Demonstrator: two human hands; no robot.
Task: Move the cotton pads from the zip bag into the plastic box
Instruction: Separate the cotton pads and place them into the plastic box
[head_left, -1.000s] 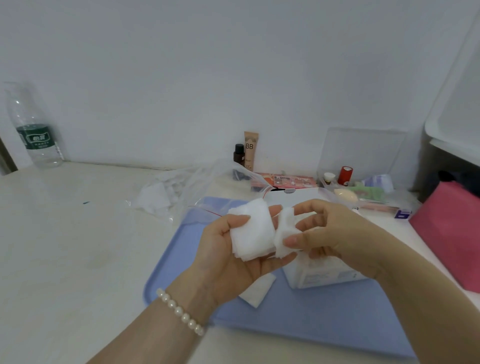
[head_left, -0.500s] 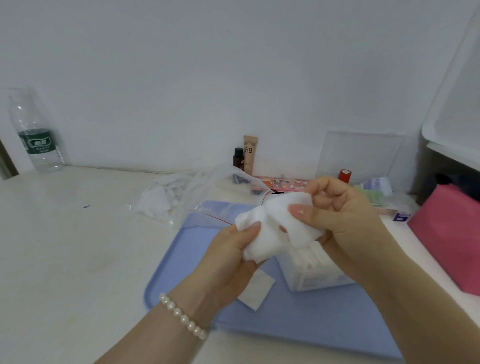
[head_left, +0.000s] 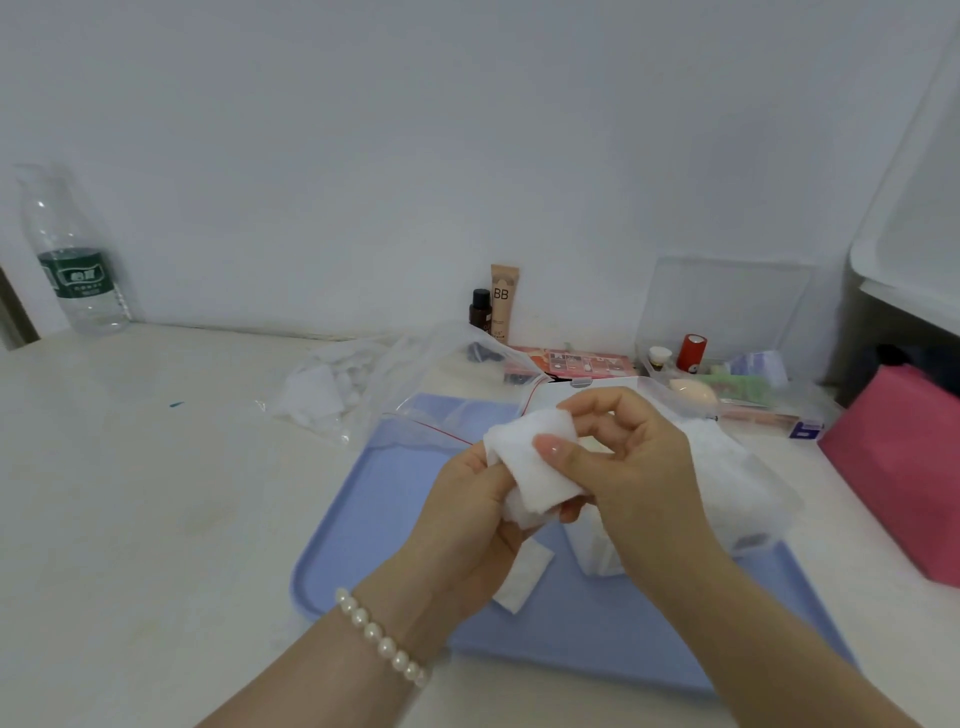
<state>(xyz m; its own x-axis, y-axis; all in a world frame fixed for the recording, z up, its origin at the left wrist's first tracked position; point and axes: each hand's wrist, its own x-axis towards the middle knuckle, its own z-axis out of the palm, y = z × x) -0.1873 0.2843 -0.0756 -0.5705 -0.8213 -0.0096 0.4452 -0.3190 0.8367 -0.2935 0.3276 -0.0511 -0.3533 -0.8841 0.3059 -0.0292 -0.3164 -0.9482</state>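
Both hands hold one stack of white cotton pads (head_left: 530, 462) above the blue tray (head_left: 363, 519). My left hand (head_left: 467, 525) grips the stack from below and my right hand (head_left: 623, 467) pinches its top between thumb and fingers. The clear plastic box (head_left: 727, 488), with pads inside, stands on the tray under and behind my right hand, partly hidden. One loose pad (head_left: 522, 582) lies on the tray below my left hand. The clear zip bag (head_left: 374, 389) with a red seal line lies at the tray's far left corner, several pads still in it.
A water bottle (head_left: 72, 260) stands at the far left by the wall. A BB cream tube (head_left: 504, 301), a small dark bottle (head_left: 480, 309), a flat palette (head_left: 576, 364) and a clear organiser (head_left: 727, 332) of cosmetics line the wall. A pink bag (head_left: 904, 467) sits right.
My right hand closed over the pads held in my left hand, merging the two bunches into one stack, and both hands shifted slightly right toward the box.
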